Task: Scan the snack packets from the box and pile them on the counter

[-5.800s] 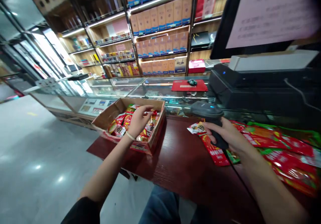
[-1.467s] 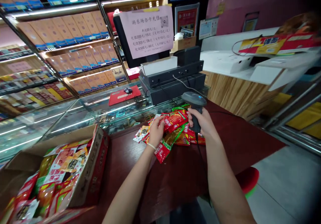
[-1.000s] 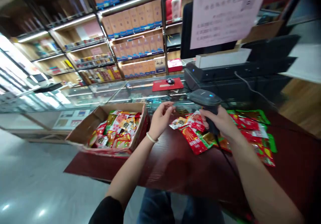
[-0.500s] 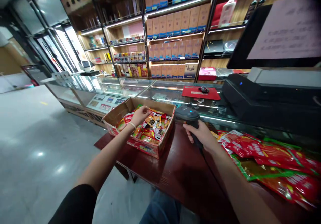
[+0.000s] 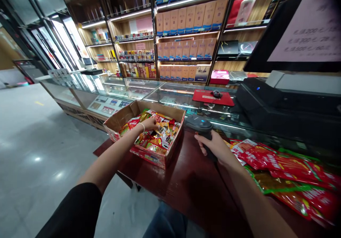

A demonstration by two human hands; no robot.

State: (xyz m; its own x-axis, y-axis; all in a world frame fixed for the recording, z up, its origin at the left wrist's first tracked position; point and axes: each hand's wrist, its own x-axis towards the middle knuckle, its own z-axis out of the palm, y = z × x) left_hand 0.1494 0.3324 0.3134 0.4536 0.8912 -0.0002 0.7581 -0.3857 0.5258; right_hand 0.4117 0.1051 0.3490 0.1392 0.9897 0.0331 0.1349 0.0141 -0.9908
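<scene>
My right hand point(image 5: 214, 145) is wrapped round the handle of a black barcode scanner point(image 5: 199, 123), held above the table with its head pointing left and a small blue light lit. Left of it, an open cardboard box point(image 5: 165, 158) holds many small snack packets point(image 5: 169, 138) in red, orange and white wrappers. Inside this box, my left hand point(image 5: 149, 124) has its fingers drawn together and pointing down at the packets. What they pinch, if anything, is hidden. To the right lie large red-and-green snack bags point(image 5: 282, 163), partly behind my right forearm.
Both hands are over a dark red table point(image 5: 183, 181). Behind runs a glass counter point(image 5: 174, 94) with a red mat point(image 5: 213, 97) and a computer mouse point(image 5: 216, 94). A black monitor point(image 5: 277, 28) and black machine point(image 5: 266, 106) stand right. The scanner's cord point(image 5: 226, 184) trails toward me.
My left hand has lowered among the packets, its fingers now pointing down. The scanner stays in my right hand, about where it was. The view has shifted slightly.
</scene>
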